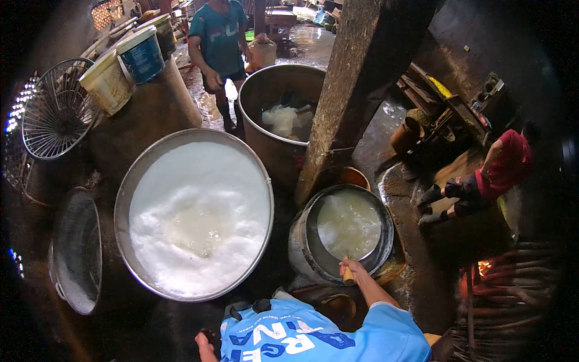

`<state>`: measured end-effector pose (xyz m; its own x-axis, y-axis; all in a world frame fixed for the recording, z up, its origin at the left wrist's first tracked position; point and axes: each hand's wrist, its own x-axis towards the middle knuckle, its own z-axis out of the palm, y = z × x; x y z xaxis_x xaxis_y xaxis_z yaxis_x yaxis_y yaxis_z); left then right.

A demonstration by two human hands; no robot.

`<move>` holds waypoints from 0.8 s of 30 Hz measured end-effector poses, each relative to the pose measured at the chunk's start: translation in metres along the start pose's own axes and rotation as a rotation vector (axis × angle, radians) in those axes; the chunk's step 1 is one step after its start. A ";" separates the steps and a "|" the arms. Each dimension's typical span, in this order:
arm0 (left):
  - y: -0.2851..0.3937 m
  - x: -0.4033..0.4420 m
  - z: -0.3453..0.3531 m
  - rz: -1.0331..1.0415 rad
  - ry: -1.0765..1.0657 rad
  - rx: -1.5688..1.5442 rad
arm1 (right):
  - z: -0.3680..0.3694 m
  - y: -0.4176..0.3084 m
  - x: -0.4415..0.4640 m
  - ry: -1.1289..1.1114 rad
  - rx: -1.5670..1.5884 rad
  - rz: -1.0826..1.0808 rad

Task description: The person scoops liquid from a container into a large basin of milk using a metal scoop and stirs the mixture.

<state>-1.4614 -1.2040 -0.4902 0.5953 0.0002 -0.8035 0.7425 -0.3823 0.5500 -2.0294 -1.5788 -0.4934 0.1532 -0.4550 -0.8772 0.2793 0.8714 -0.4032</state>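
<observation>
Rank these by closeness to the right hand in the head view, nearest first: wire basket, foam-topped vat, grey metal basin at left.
From the right hand:
1. Foam-topped vat, to its left.
2. Grey metal basin, beyond the vat.
3. Wire basket, upper left.

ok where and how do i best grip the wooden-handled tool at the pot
Probably by the wooden handle, from the wearer's side, fingers wrapped round it like the right hand: its end points toward the wearer, away from the cloudy liquid in the pot.
</observation>
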 end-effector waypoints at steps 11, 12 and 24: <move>-0.027 0.063 -0.009 -0.259 -0.242 -0.052 | 0.049 -0.042 -0.124 0.148 -0.306 -0.024; -0.029 0.071 -0.011 -0.271 -0.271 -0.055 | 0.065 -0.046 -0.135 0.133 -0.352 -0.017; 0.045 0.079 -0.083 -0.100 -0.076 -0.173 | 0.346 0.051 -0.088 -0.363 -0.452 0.208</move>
<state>-1.3551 -1.1447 -0.5097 0.4959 -0.0423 -0.8674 0.8423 -0.2194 0.4923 -1.7005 -1.5572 -0.3464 0.4966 -0.2311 -0.8367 -0.2084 0.9040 -0.3733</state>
